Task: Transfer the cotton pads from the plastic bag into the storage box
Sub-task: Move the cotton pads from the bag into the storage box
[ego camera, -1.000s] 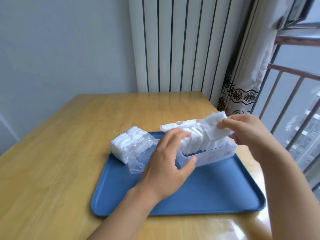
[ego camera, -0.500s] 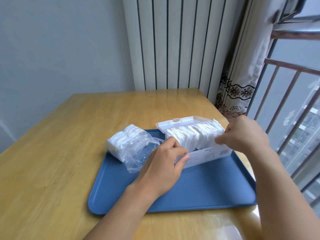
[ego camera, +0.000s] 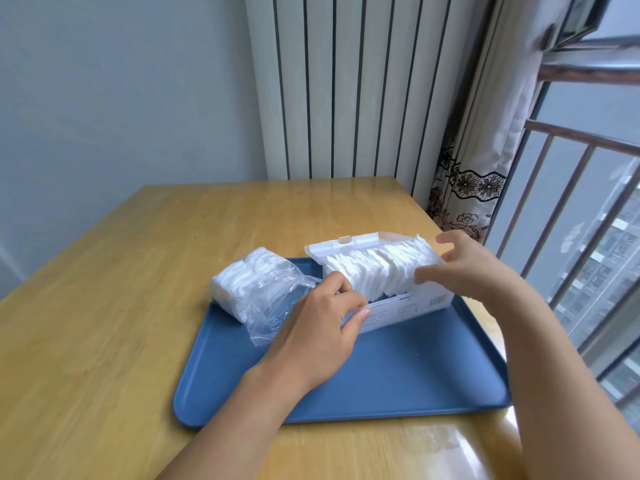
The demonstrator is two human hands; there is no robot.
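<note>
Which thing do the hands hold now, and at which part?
The left hand grips the storage box at its near left corner. The right hand holds nothing.

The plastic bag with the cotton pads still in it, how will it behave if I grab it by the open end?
The plastic bag is thin and crumpled at its mouth, so it will likely flop. The cotton pads look light, so it should lift easily. Lifted by the mouth, they should settle toward the closed end.
</note>
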